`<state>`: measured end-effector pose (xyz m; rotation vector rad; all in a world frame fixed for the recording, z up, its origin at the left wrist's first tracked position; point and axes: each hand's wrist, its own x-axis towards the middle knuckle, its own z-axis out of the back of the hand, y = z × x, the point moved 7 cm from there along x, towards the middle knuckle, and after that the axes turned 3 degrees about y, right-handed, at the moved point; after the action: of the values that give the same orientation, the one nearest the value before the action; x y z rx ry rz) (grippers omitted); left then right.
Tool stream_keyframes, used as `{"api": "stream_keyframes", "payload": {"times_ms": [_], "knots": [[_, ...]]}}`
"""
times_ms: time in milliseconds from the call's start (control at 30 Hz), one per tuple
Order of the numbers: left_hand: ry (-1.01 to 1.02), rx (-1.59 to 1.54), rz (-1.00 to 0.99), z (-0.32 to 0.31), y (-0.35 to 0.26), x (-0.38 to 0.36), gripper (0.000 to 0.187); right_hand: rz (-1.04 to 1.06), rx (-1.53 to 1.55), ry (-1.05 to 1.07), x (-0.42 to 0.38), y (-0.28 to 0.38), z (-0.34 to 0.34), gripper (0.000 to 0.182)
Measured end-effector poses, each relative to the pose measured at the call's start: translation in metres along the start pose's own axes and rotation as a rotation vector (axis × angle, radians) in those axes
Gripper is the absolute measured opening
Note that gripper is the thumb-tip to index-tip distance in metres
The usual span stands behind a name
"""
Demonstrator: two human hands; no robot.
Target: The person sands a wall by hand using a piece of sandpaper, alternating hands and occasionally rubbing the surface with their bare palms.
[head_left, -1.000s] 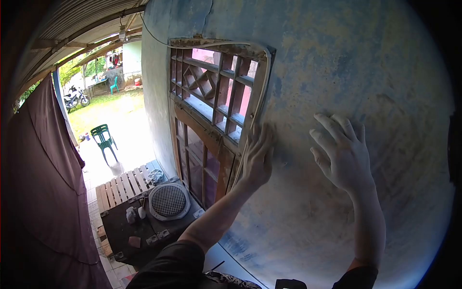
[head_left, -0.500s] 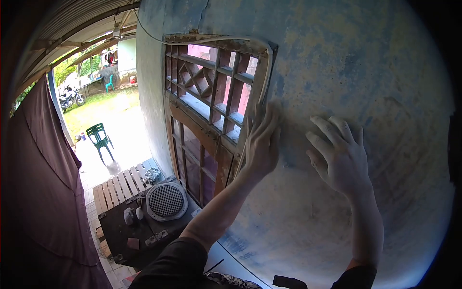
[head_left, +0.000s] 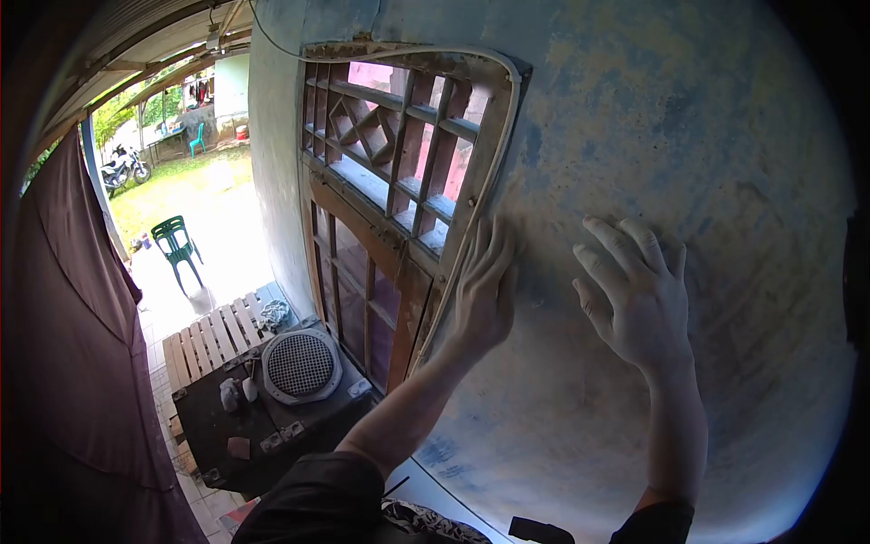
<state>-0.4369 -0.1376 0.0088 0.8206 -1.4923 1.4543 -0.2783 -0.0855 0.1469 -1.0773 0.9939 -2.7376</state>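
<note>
My left hand (head_left: 486, 292) rests against the blue-grey wall (head_left: 625, 127), just right of the wooden window frame (head_left: 485, 150), its fingers pointing up and slightly apart. A pale cable (head_left: 497, 172) runs along the frame's top and down its right side, passing beside the left hand. My right hand (head_left: 639, 295) lies on the wall further right, fingers spread and dusty pale. Neither hand shows anything in its grip.
Below left, a black speaker box (head_left: 299, 435) bears a round grille (head_left: 302, 366), beside a slatted wooden pallet (head_left: 216, 340). A dark curtain (head_left: 86, 363) hangs at the left. Beyond stand a green chair (head_left: 178, 249) and a motorcycle (head_left: 122, 170).
The view has shifted slightly. My left hand is lower along the frame's edge, uncovering more of the cable. My right hand stays spread on the wall.
</note>
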Motion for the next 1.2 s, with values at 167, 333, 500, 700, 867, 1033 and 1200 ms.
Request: {"api": "stream_keyframes", "payload": {"times_ms": [167, 333, 500, 700, 867, 1033, 1200], "knots": [[-0.031, -0.064, -0.122, 0.005, -0.007, 0.055, 0.045, 0.005, -0.007, -0.022, 0.000, 0.000, 0.002, 0.030], [-0.026, -0.041, 0.001, -0.006, 0.021, -0.053, 0.046, 0.016, -0.014, -0.023, -0.006, 0.002, 0.000, 0.028], [-0.025, -0.130, 0.116, -0.025, 0.033, -0.096, 0.047, -0.014, -0.060, -0.023, -0.006, -0.005, 0.001, 0.027], [-0.035, -0.188, -0.042, -0.007, 0.005, 0.001, 0.047, -0.108, -0.221, -0.143, 0.006, 0.001, -0.006, 0.022], [0.124, -0.165, -0.209, -0.015, 0.009, -0.010, 0.042, -0.122, -0.327, -0.172, -0.001, 0.004, -0.007, 0.022], [0.143, -0.135, -0.143, -0.033, 0.042, -0.113, 0.037, -0.117, -0.303, -0.177, -0.006, 0.008, -0.014, 0.023], [0.089, -0.217, -0.108, -0.034, 0.029, -0.074, 0.039, -0.229, -0.420, -0.110, -0.002, 0.005, -0.021, 0.034]]}}
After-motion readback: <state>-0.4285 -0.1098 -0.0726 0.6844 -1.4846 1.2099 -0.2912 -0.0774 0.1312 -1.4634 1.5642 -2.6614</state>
